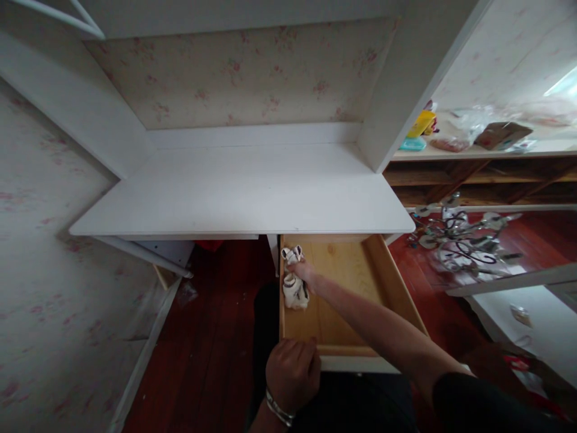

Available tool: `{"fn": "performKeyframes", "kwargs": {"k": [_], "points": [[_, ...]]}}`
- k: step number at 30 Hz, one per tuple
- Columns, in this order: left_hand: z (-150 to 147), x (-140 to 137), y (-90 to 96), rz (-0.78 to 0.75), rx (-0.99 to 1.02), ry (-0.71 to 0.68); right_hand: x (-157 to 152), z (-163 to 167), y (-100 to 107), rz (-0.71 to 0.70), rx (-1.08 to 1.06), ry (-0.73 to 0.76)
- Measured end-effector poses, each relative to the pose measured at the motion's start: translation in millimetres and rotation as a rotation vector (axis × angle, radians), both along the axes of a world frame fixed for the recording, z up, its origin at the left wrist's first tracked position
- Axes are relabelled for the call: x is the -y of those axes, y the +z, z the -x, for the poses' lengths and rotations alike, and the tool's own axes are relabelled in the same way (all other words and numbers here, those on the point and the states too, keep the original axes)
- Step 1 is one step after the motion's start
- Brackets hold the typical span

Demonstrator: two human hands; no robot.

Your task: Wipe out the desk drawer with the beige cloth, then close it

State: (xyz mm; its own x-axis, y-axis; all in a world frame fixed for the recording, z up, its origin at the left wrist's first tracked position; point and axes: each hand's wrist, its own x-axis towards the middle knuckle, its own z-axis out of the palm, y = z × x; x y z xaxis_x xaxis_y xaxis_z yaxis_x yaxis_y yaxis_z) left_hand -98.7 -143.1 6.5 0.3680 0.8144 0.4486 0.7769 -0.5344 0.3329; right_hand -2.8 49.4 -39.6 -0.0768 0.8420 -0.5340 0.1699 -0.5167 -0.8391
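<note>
Nearest the camera, the left hand sits curled over the front edge of the open wooden drawer, fingers clenched on the rim at its near-left corner; a metal bracelet is on that wrist. The right arm crosses from lower right, over the drawer's front, diagonally up-left into the drawer. The right hand is at the drawer's far-left side, fingers closed on a white balled pair of socks, which lies just beyond the fingertips toward the back-left corner. A second white sock bundle lies directly below that hand, against the left wall, touching or nearly touching the wrist; cannot tell which. The two bundles line up along the left wall, front to back. The right hand is much the nearer to both; the left hand is well apart from them at the front rim. Beyond, the white desk top overhangs the drawer's back, with floral wallpaper behind it.
</note>
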Motion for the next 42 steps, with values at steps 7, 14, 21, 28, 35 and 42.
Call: {"fn": "performKeyframes", "kwargs": {"k": [7, 14, 21, 28, 35, 42], "points": [[1.9, -1.4, -3.0, -0.050, 0.027, -0.016, -33.4, -4.4, 16.1, -0.141, 0.212, 0.055], [0.1, -1.8, -4.2, -0.058, 0.028, -0.006, 14.2, -41.0, 34.1, -0.488, 0.597, 0.332], [0.9, -1.0, -6.3, -0.035, 0.020, 0.005, -3.4, -55.5, 10.9, -1.081, 1.003, 0.793], [0.8, -4.2, -3.8, -0.029, -0.005, 0.007, -20.5, -61.2, -9.2, -0.973, 1.245, 0.946], [0.8, -5.3, -3.6, -0.026, -0.003, 0.006, -21.3, -99.4, -5.2, -0.838, 1.330, 0.937], [-0.4, -4.3, -7.7, -0.031, 0.004, 0.023, -20.4, -170.7, 10.2, -0.626, 1.424, 0.881]]}}
